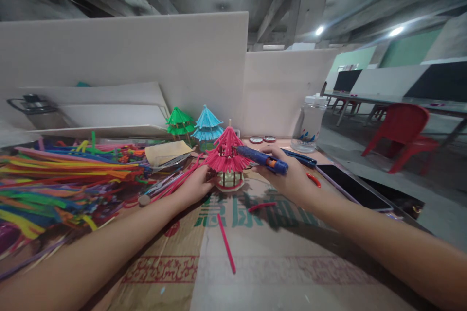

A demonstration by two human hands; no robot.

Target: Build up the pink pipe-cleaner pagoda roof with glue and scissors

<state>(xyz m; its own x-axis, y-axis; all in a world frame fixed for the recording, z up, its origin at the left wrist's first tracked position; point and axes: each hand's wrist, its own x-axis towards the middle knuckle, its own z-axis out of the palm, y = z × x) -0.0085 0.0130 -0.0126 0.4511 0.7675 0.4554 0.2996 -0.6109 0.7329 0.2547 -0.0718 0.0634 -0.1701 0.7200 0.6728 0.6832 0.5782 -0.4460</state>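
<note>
Currently | right hand [282, 177] gripping blue tool [264, 159] | left hand [197, 183] at pink pagoda [228, 150], grip hidden | green pagoda [178, 117] behind, pink strip [226, 243] nearer

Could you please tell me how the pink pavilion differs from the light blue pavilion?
The pink pavilion stands between the left hand and right hand; the light blue pavilion stands farther back, clear of both. The pink pavilion shows posts and a pale base, while the light blue pavilion's lower part is partly hidden. Both have peaked, two-tiered roofs.
</note>
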